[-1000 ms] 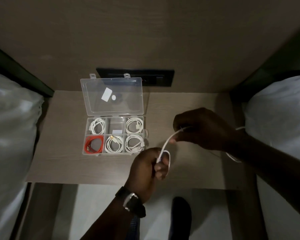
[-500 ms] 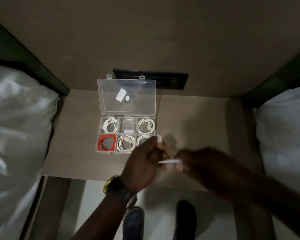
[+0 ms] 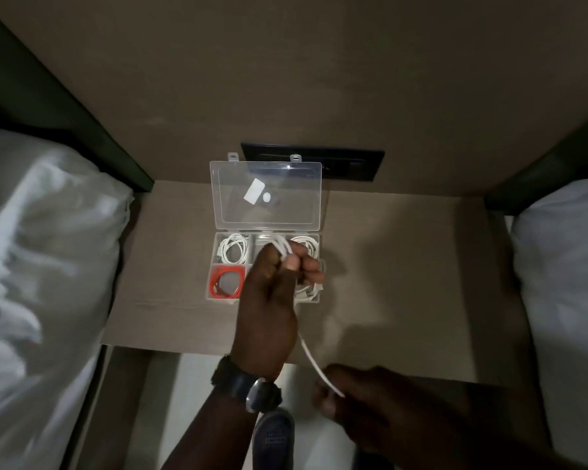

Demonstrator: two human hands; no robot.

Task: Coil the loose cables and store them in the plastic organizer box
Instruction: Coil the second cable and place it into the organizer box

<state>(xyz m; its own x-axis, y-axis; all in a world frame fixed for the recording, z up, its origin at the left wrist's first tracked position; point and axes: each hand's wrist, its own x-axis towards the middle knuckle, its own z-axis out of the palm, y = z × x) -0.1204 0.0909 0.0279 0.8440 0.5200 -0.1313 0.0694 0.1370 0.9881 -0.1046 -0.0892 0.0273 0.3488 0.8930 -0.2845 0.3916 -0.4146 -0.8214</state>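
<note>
- A white cable (image 3: 307,354) runs from the left hand (image 3: 273,293) down to the right hand (image 3: 360,398), hanging in the air above the front edge of the surface (image 3: 404,283).
- The left hand's fingers (image 3: 306,266) are closed around several loops of this cable, just over the box (image 3: 214,262).
- The right hand is dark and blurred; its fingers seem to pinch the cable's lower end.
- The box is clear plastic, its lid (image 3: 265,195) open and leaning toward the wall.
- One back compartment holds a coiled white cable (image 3: 233,251); the front left one holds a red cable (image 3: 227,281).
- White pillows lie on both sides, one on the left (image 3: 41,266) and one on the right (image 3: 564,283).
- A watch (image 3: 255,390) is on the left wrist.
</note>
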